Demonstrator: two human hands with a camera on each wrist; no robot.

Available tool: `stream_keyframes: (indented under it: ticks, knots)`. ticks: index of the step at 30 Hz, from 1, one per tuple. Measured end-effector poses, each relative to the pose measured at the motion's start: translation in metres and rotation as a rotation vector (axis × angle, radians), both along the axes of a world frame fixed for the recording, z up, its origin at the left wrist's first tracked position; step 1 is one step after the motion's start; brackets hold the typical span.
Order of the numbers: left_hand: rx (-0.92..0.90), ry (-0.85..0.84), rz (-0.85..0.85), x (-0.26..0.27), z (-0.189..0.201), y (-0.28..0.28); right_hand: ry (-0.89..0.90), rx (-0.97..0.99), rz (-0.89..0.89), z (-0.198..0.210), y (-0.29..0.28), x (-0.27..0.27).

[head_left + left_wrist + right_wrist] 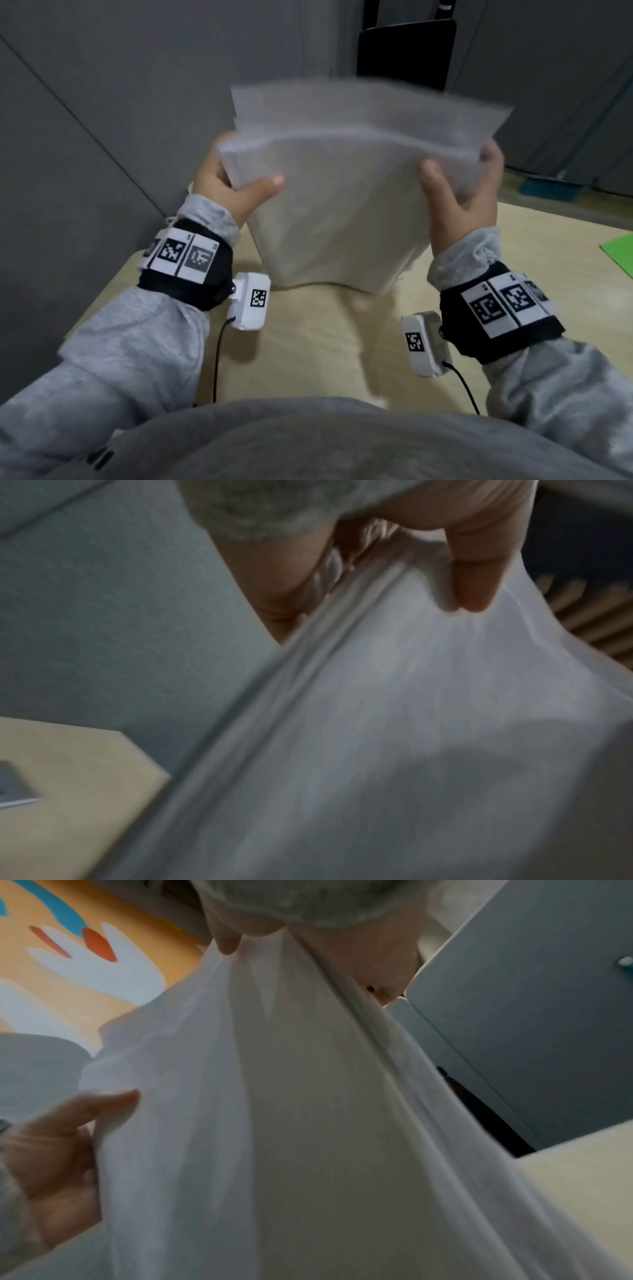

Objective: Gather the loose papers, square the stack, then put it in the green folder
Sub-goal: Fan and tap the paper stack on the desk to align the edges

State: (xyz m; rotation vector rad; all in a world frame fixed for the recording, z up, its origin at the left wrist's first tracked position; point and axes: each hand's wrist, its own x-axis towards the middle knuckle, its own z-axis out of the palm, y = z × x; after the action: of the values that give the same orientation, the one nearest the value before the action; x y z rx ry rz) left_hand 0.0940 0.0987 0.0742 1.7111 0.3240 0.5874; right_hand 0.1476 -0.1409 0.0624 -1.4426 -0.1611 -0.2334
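A thick stack of white papers (pixel 342 212) stands upright on its bottom edge over the tan table (pixel 308 349), its upper sheets blurred and fanned. My left hand (pixel 236 185) grips the stack's left side, thumb on the near face. My right hand (pixel 459 185) grips the right side, thumb in front, fingers behind. The left wrist view shows the papers (pixel 394 696) pinched under my thumb; the right wrist view shows the papers (pixel 291 1096) held between thumb and fingers. A corner of the green folder (pixel 618 255) lies at the table's right edge.
Grey partition walls (pixel 85 120) close in on the left and back. A black chair back (pixel 407 51) stands behind the table. A grey flat object (pixel 13 785) lies on the table by its left edge.
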Motion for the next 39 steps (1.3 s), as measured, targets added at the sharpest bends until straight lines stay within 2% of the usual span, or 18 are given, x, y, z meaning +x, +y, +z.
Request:
stream_keyframes:
  ticks: [2, 5, 7, 9, 11, 12, 15, 17, 22, 27, 33, 39]
  knots:
    - [0.017, 0.104, -0.017, -0.003, -0.009, 0.001, 0.07, -0.073, 0.019, -0.011, -0.002, 0.001]
    - [0.053, 0.248, -0.024, -0.001, -0.021, -0.008, 0.174, -0.206, 0.151, -0.021, 0.008, 0.002]
    - [0.046, 0.201, 0.022, 0.001, -0.014, -0.014, 0.14, -0.214, 0.113, -0.014, 0.014, -0.002]
    - [0.021, 0.077, 0.047, 0.002, -0.003, -0.012, 0.034, -0.107, 0.01, -0.003, 0.013, -0.004]
    - [-0.006, 0.02, 0.009, 0.001, -0.006, -0.003, -0.007, -0.029, 0.009, 0.0, 0.005, -0.006]
    - [-0.022, 0.025, -0.015, 0.0, -0.011, 0.001, 0.022, -0.05, 0.044, -0.002, 0.003, -0.006]
    - [0.026, 0.217, -0.045, -0.006, -0.026, -0.004, 0.191, -0.25, 0.12, -0.014, 0.005, -0.003]
    - [0.047, 0.258, -0.036, -0.005, -0.025, -0.011, 0.206, -0.257, 0.098, -0.014, 0.009, -0.005]
    - [-0.003, 0.036, -0.019, -0.003, 0.004, -0.011, -0.025, -0.025, 0.012, 0.014, 0.006, -0.01]
    - [0.089, -0.195, -0.132, -0.009, 0.019, -0.023, -0.096, -0.097, 0.02, 0.019, 0.003, -0.009]
    - [0.322, -0.286, -0.182, -0.007, 0.034, -0.032, -0.344, -0.198, -0.029, 0.02, 0.003, -0.009]
    - [0.456, -0.322, -0.058, -0.002, 0.032, -0.029, -0.429, -0.263, -0.125, 0.016, 0.003, -0.001]
